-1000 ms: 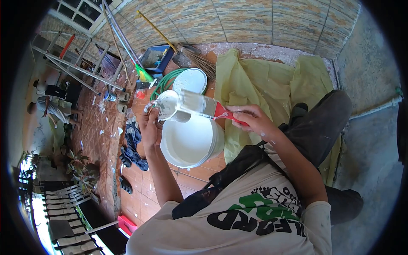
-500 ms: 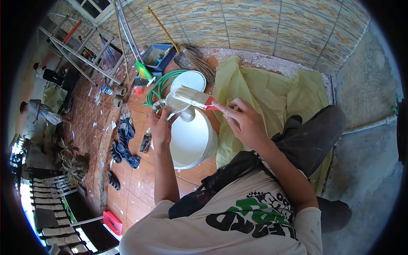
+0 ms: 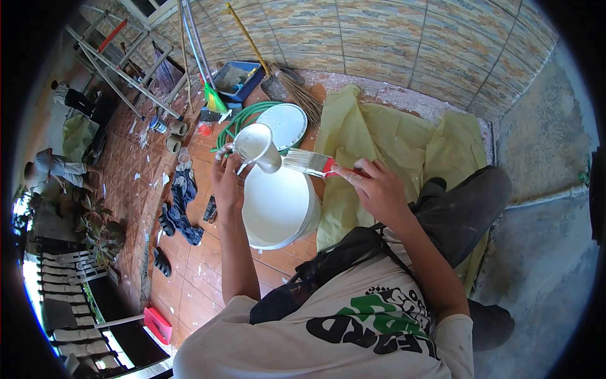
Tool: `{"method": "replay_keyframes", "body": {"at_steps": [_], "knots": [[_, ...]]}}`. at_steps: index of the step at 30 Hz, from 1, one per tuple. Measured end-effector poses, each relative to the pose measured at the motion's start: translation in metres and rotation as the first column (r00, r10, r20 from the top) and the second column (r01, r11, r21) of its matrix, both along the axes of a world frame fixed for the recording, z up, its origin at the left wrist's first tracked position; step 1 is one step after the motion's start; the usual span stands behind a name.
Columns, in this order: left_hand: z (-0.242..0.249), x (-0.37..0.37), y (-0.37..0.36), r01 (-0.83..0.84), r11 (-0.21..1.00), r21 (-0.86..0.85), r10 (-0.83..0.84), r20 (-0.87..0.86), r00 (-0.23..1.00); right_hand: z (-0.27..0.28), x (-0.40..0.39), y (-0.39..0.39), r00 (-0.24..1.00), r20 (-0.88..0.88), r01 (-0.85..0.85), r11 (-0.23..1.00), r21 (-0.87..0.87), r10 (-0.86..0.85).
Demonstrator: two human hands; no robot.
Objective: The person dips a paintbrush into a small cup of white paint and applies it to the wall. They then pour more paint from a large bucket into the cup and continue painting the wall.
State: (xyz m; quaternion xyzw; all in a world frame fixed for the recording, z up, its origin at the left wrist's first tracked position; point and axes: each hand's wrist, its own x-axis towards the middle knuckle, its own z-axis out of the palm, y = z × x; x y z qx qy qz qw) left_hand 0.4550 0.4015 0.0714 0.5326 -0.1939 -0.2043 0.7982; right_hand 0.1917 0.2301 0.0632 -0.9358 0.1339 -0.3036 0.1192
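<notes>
My left hand (image 3: 226,183) grips a whitish cup (image 3: 270,156) by its rim, tilted with its mouth toward me, above the bucket. A paintbrush (image 3: 312,163) with a red handle and white-coated bristles is held in the fingers of my right hand (image 3: 382,192). Its bristles point left, close by the lower right side of the cup. Below both hands stands a large white bucket (image 3: 314,218), with white paint (image 3: 274,211) inside.
The bucket's round white lid (image 3: 284,126) lies on a coiled green hose (image 3: 237,126). Yellowish sheeting (image 3: 391,145) covers the floor at right. Brooms (image 3: 297,95), a blue tray (image 3: 238,79) and a ladder (image 3: 126,63) stand toward the wall. Other people (image 3: 57,165) are at far left.
The paintbrush has moved down and right, from across the cup's mouth to beside it. The cup's opening now shows fully. My right hand has shifted slightly right and down.
</notes>
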Motion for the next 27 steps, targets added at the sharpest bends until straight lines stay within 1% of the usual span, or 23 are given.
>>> {"method": "replay_keyframes", "body": {"at_steps": [1, 2, 4, 5, 7, 8, 10, 11, 13, 14, 16, 17, 19, 20, 22, 23, 25, 27], "knots": [[0.001, 0.001, 0.001, 0.002, 1.0, 0.016, -0.002, 0.001, 1.0, -0.003, 0.0, 0.0, 1.0, 0.011, -0.016, 0.998, 0.058, 0.016], [0.001, 0.002, 0.002, -0.001, 1.0, 0.015, 0.001, 0.0, 1.0, -0.004, 0.0, -0.001, 1.0, 0.009, -0.019, 0.998, 0.056, 0.018], [-0.001, 0.005, 0.004, 0.023, 0.998, 0.065, -0.027, 0.063, 0.998, 0.001, -0.001, 0.001, 1.0, -0.009, 0.004, 0.963, 0.269, -0.002], [-0.002, 0.006, 0.004, 0.024, 0.998, 0.063, -0.028, 0.062, 0.998, 0.006, -0.002, 0.001, 1.0, -0.01, 0.006, 0.963, 0.268, -0.004], [-0.003, 0.005, 0.005, 0.017, 0.984, 0.175, -0.043, 0.144, 0.989, 0.014, -0.002, 0.002, 1.0, 0.026, -0.008, 0.862, 0.507, -0.006], [-0.002, 0.005, 0.005, 0.016, 0.984, 0.175, -0.041, 0.141, 0.989, 0.013, -0.003, 0.001, 1.0, 0.023, -0.007, 0.862, 0.508, -0.005], [0.005, 0.003, 0.006, 0.095, 0.961, 0.26, -0.141, 0.163, 0.976, 0.012, -0.003, -0.002, 0.993, 0.117, -0.085, 0.844, 0.53, 0.026], [0.006, 0.002, 0.007, 0.095, 0.961, 0.26, -0.141, 0.163, 0.977, 0.011, -0.003, -0.003, 0.993, 0.116, -0.084, 0.844, 0.529, 0.026], [0.006, 0.0, 0.006, 0.143, 0.943, 0.301, -0.196, 0.154, 0.968, 0.011, -0.004, -0.005, 0.995, 0.102, -0.051, 0.896, 0.441, 0.007], [0.005, 0.001, 0.006, 0.143, 0.943, 0.299, -0.196, 0.154, 0.968, 0.013, -0.004, -0.006, 0.995, 0.101, -0.051, 0.897, 0.44, 0.007], [0.002, 0.003, 0.005, 0.151, 0.915, 0.375, -0.24, 0.202, 0.949, 0.022, -0.005, -0.008, 0.999, 0.028, 0.027, 0.961, 0.276, -0.036], [0.001, 0.003, 0.005, 0.151, 0.914, 0.375, -0.239, 0.201, 0.95, 0.028, -0.006, -0.009, 0.999, 0.026, 0.026, 0.961, 0.277, -0.035], [0.005, -0.003, 0.002, 0.151, 0.894, 0.423, -0.267, 0.229, 0.936, 0.043, -0.006, -0.01, 0.997, -0.045, 0.064, 0.992, 0.107, -0.059], [0.005, -0.005, 0.001, 0.153, 0.892, 0.425, -0.269, 0.228, 0.936, 0.047, -0.005, -0.011, 0.997, -0.046, 0.065, 0.992, 0.109, -0.06], [0.007, -0.007, -0.001, 0.139, 0.878, 0.459, -0.297, 0.292, 0.909, 0.054, -0.003, -0.012, 0.996, -0.081, 0.039, 0.999, -0.018, -0.04], [0.007, -0.006, -0.002, 0.141, 0.878, 0.458, -0.299, 0.293, 0.908, 0.057, -0.003, -0.011, 0.996, -0.08, 0.042, 0.999, -0.019, -0.043], [0.004, -0.005, -0.003, 0.155, 0.872, 0.463, -0.316, 0.293, 0.902, 0.06, -0.001, -0.01, 0.991, -0.125, 0.03, 0.996, -0.085, -0.04], [0.001, -0.003, -0.003, 0.156, 0.866, 0.475, -0.327, 0.302, 0.895, 0.059, -0.001, -0.009, 0.991, -0.129, 0.024, 0.996, -0.084, -0.035]]}}
